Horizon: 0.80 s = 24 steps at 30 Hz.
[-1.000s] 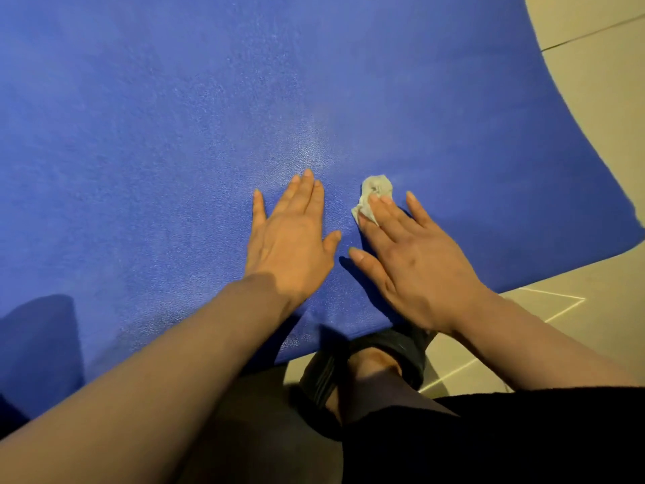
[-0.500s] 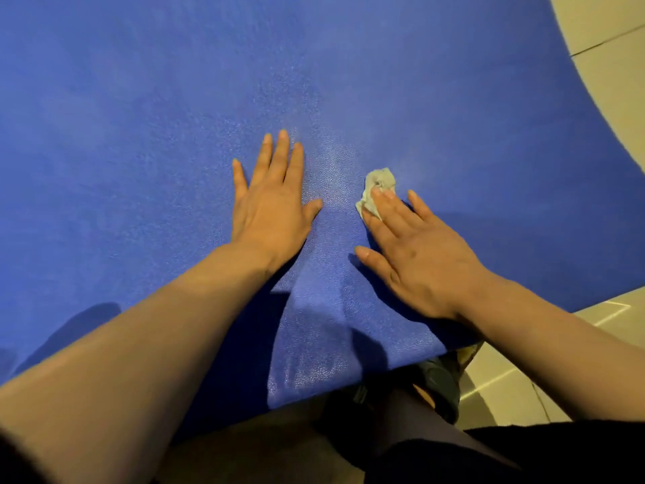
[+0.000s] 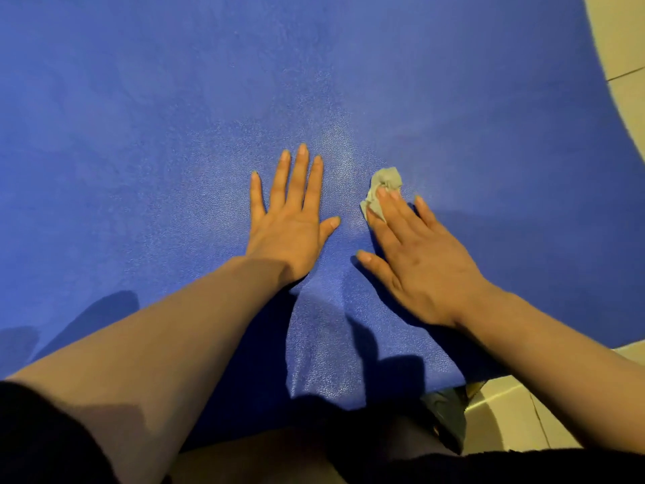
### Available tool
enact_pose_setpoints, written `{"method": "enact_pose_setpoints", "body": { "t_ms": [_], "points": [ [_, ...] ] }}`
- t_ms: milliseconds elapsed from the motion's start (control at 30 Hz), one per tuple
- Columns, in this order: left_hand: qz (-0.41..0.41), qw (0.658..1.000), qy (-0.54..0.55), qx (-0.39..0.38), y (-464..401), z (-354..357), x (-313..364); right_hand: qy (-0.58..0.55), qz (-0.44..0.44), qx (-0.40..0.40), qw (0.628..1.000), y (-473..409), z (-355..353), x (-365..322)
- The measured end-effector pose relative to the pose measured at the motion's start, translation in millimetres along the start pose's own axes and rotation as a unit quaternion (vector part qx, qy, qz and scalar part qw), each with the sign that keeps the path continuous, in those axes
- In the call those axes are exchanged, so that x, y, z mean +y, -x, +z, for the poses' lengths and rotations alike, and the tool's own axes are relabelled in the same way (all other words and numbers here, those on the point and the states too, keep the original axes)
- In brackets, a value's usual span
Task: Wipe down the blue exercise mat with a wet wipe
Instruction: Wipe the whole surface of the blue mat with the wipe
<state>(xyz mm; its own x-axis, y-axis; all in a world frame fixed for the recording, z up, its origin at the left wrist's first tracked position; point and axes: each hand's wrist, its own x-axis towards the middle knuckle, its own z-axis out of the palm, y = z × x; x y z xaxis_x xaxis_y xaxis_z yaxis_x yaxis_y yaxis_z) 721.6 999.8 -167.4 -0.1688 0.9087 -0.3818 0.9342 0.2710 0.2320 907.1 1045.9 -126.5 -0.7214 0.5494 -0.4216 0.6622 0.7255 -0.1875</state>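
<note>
Blue covers nearly the whole frame: the exercise mat (image 3: pixel 174 134) lies spread on pale floor tiles (image 3: pixel 621 36) that show at the upper right and lower right corners. At centre, the left hand (image 3: pixel 291 221) rests palm-down on the mat, fingers straight and slightly spread, gripping nothing. Just right of it, the right hand (image 3: pixel 415 260) presses a crumpled grey-white wet wipe (image 3: pixel 384 185) against the mat with straight fingers. A dark shape at the lower right edge is perhaps a shoe (image 3: pixel 446 417).
</note>
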Motion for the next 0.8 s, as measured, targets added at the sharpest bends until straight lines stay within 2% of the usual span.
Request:
{"method": "enact_pose_setpoints", "body": {
  "t_ms": [167, 300, 467, 600, 800],
  "points": [
    [-0.003, 1.000, -0.002, -0.026, -2, -2, 5, 0.037, -0.009, 0.040, 0.998, -65, -19, 17],
    [-0.006, 0.999, 0.002, -0.031, -4, -5, 4, 0.045, 0.008, 0.000, 0.999, -112, -38, 26],
    [-0.004, 0.999, -0.003, -0.043, -2, -6, 1, 0.006, -0.015, 0.035, 0.999, -70, -19, 18],
    [-0.004, 0.999, -0.011, -0.037, -3, -6, 1, 0.002, -0.030, 0.008, 1.000, -24, -6, 11],
    [-0.010, 0.999, -0.012, -0.033, -3, -2, 2, 0.037, -0.048, 0.038, 0.997, -88, -23, 21]
  ]
}}
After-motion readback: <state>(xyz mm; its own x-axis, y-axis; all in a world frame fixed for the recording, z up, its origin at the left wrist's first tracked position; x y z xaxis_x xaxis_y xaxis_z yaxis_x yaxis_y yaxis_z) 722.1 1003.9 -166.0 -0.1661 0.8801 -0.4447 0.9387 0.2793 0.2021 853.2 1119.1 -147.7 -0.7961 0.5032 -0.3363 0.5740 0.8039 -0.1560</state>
